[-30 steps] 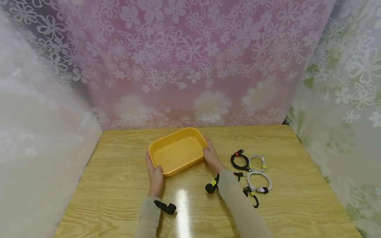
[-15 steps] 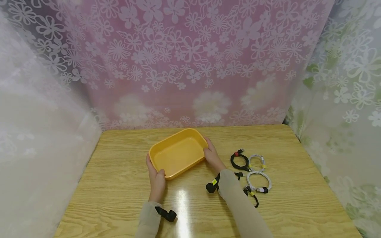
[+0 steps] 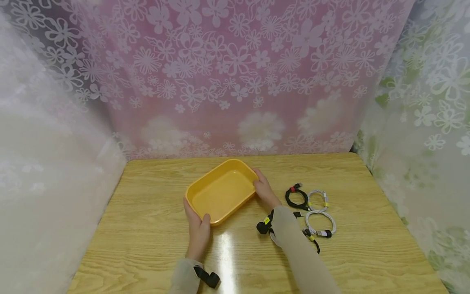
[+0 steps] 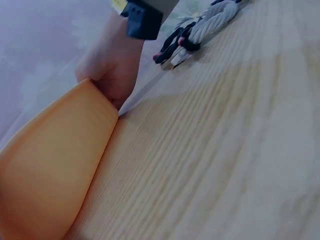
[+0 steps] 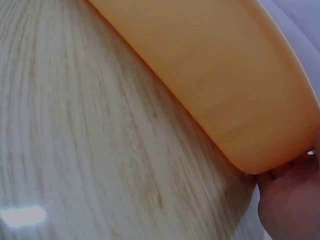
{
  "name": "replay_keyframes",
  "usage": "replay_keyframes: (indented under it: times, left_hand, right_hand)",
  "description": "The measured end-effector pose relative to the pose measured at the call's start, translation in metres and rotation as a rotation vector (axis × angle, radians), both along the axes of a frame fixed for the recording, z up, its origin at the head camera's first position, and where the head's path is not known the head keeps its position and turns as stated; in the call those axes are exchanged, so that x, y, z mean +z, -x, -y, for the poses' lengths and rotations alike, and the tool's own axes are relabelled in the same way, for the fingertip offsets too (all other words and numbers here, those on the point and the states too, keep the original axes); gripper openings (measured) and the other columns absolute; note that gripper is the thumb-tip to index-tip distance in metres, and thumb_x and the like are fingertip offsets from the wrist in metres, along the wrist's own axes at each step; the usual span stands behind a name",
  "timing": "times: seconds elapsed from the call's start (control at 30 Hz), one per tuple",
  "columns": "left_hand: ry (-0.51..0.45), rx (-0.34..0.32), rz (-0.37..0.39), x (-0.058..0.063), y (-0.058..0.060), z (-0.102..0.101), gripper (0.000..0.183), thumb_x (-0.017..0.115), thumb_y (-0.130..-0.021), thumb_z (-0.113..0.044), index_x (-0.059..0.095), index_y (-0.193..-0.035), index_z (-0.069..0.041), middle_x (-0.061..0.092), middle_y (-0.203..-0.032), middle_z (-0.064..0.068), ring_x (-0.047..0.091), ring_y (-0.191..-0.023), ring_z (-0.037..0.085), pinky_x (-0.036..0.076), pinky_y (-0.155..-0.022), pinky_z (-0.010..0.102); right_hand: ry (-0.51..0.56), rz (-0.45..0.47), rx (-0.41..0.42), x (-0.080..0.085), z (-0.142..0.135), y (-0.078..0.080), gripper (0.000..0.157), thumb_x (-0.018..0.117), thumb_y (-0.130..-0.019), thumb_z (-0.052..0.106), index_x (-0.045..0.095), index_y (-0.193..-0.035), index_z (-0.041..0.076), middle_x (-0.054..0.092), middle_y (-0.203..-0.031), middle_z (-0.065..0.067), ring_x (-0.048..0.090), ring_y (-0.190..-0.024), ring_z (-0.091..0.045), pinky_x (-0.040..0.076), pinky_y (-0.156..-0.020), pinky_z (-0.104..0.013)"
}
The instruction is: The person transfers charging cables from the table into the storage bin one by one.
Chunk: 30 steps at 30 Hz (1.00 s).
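A shallow yellow plastic tray with rounded corners is held between both hands, turned at an angle over the table, with nothing inside it. My left hand grips its near left corner, thumb over the rim. At the right end my right hand holds the rim with the thumb on the inner side, fingers hidden behind the wall. From the left wrist, the tray's outer side appears low along the wood, the right hand at its far end. The right wrist view shows the tray's long wall close above the tabletop.
Right of the tray lie several coiled cables: a black one with a red tie, a pale one with yellow ties, a white one and black ones partly under the right sleeve. A floral curtain backs the wooden table.
The tray has turned a little, its left end coming nearer the person and slightly right. My left hand has moved back with it; the right hand has shifted slightly right.
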<state>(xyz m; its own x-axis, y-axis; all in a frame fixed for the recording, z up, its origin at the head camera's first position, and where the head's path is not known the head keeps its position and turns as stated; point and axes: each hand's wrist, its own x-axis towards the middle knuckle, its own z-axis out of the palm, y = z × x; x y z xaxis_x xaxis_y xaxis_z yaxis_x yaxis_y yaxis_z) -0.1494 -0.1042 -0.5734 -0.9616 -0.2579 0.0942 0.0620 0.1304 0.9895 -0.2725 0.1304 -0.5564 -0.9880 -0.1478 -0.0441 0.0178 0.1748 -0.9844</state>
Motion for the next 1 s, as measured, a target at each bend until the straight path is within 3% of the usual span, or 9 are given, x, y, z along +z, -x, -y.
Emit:
replay_keyframes:
  times: [0.27, 0.37, 0.5, 0.6, 0.73, 0.83, 1.0]
  left_hand:
    - [0.083, 0.037, -0.038, 0.003, -0.015, -0.017, 0.098, 0.052, -0.087, 0.004, -0.016, -0.155, -0.008, -0.006, -0.163, 0.016, 0.004, -0.148, 0.028, 0.011, -0.116, 0.046]
    - [0.063, 0.033, -0.046, 0.004, -0.022, -0.025, 0.100, 0.055, -0.085, 0.003, -0.017, -0.155, -0.006, -0.007, -0.163, 0.016, 0.002, -0.148, 0.027, 0.008, -0.116, 0.041]
    - [0.013, -0.004, -0.063, 0.008, -0.032, -0.034, 0.102, 0.055, -0.088, 0.004, -0.021, -0.154, -0.011, -0.011, -0.163, 0.012, -0.001, -0.149, 0.025, 0.006, -0.117, 0.040]
    - [-0.058, -0.046, -0.028, 0.012, -0.041, -0.040, 0.100, 0.054, -0.093, 0.001, -0.022, -0.154, -0.021, -0.013, -0.163, 0.005, -0.003, -0.149, 0.022, 0.005, -0.117, 0.047]
    - [-0.180, -0.094, 0.095, 0.020, -0.055, -0.048, 0.095, 0.052, -0.097, -0.007, -0.021, -0.155, -0.029, -0.018, -0.163, -0.004, -0.012, -0.149, 0.018, 0.002, -0.117, 0.054]
    - [-0.205, -0.101, 0.137, 0.025, -0.064, -0.054, 0.094, 0.051, -0.096, -0.006, -0.020, -0.156, -0.022, -0.019, -0.162, -0.003, -0.015, -0.148, 0.019, -0.001, -0.117, 0.055]
    - [-0.184, -0.095, 0.112, 0.026, -0.074, -0.060, 0.093, 0.052, -0.095, 0.000, -0.014, -0.157, -0.016, -0.012, -0.164, 0.002, -0.009, -0.149, 0.022, 0.000, -0.117, 0.053]
  right_hand:
    - [0.014, 0.095, -0.017, -0.002, -0.005, 0.012, 0.056, 0.037, -0.092, -0.001, 0.044, -0.146, 0.012, 0.050, -0.136, -0.015, 0.053, -0.087, -0.023, 0.043, -0.075, -0.031]
    - [0.051, 0.142, -0.037, -0.002, -0.007, 0.015, 0.054, 0.040, -0.094, 0.003, 0.046, -0.146, 0.013, 0.051, -0.136, -0.014, 0.054, -0.088, -0.021, 0.044, -0.076, -0.031]
    - [0.067, 0.151, -0.054, -0.004, -0.012, 0.018, 0.048, 0.041, -0.099, 0.010, 0.046, -0.146, 0.012, 0.051, -0.136, -0.016, 0.057, -0.088, -0.019, 0.046, -0.076, -0.029]
    - [0.065, 0.129, -0.059, -0.004, -0.017, 0.018, 0.044, 0.044, -0.102, 0.015, 0.047, -0.146, 0.012, 0.051, -0.137, -0.015, 0.060, -0.090, -0.018, 0.049, -0.076, -0.028]
    - [0.091, 0.091, -0.056, -0.003, -0.021, 0.016, 0.042, 0.049, -0.104, 0.022, 0.048, -0.145, 0.014, 0.052, -0.137, -0.014, 0.062, -0.097, -0.022, 0.052, -0.077, -0.029]
    - [0.102, 0.071, -0.040, -0.004, -0.024, 0.015, 0.045, 0.051, -0.103, 0.025, 0.047, -0.147, 0.014, 0.050, -0.140, -0.013, 0.061, -0.105, -0.027, 0.053, -0.080, -0.030]
    - [0.094, 0.065, -0.018, -0.004, -0.026, 0.014, 0.045, 0.049, -0.105, 0.022, 0.044, -0.148, 0.013, 0.047, -0.143, -0.014, 0.059, -0.110, -0.028, 0.052, -0.083, -0.030]
